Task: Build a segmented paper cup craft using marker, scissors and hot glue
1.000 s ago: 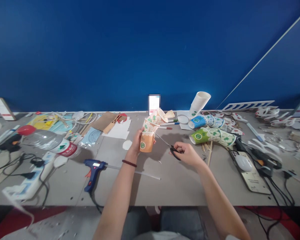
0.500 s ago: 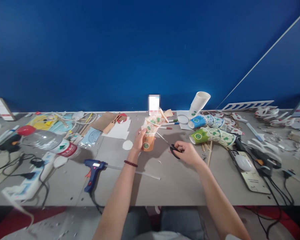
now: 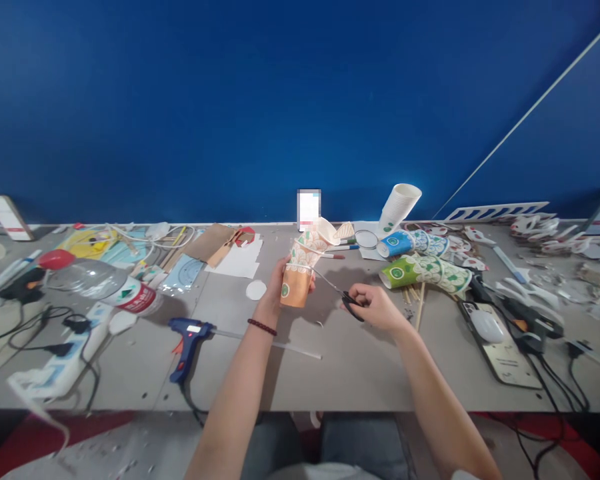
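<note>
An orange paper-cup piece (image 3: 295, 285) with a patterned, bent upper part is held above the table by my left hand (image 3: 276, 283), whose fingers wrap round its left side and back. My right hand (image 3: 370, 305) is closed on the black handles of a pair of scissors (image 3: 351, 305). The blades reach left to the joint between the orange section and the patterned section. Whether they touch the paper is too small to tell. A white paper disc (image 3: 256, 289) lies left of the cup piece.
A blue glue gun (image 3: 187, 343) with a long clear stick lies front left, near a bottle (image 3: 105, 283). Blue (image 3: 410, 243) and green (image 3: 425, 273) cup pieces, a white cup stack (image 3: 399, 207) and a phone under a mouse (image 3: 503, 353) are at right.
My left hand has tilted and turned the cup piece, so its upper part leans right with its opening showing. The scissor blades now reach further across its joint.
</note>
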`<state>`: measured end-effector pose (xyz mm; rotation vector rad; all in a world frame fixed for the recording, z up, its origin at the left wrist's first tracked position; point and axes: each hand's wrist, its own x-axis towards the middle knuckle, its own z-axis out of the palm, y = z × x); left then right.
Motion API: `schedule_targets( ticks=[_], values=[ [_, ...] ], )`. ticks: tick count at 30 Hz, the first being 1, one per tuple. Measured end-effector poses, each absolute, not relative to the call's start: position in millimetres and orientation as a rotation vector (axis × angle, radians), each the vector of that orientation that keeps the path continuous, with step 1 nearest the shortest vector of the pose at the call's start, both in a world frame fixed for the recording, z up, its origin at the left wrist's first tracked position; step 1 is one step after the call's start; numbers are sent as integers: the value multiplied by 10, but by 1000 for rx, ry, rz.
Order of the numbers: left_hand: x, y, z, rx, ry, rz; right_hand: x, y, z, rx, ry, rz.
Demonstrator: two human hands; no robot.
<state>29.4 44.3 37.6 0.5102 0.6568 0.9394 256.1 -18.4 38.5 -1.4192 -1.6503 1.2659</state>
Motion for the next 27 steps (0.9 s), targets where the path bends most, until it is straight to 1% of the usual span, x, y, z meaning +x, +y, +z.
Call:
schedule_targets(
  ticks=[7,18,27],
  values=[
    [273,482,294,601,694,940,2528,-188,399,-1468,-1573,1327],
    [271,447,320,706,791,937,2543,-194,346,-1456,-1638,1288],
    [225,416,330,951,787,1062,2567,-196,365,-1429,-1676,1314]
  ],
)
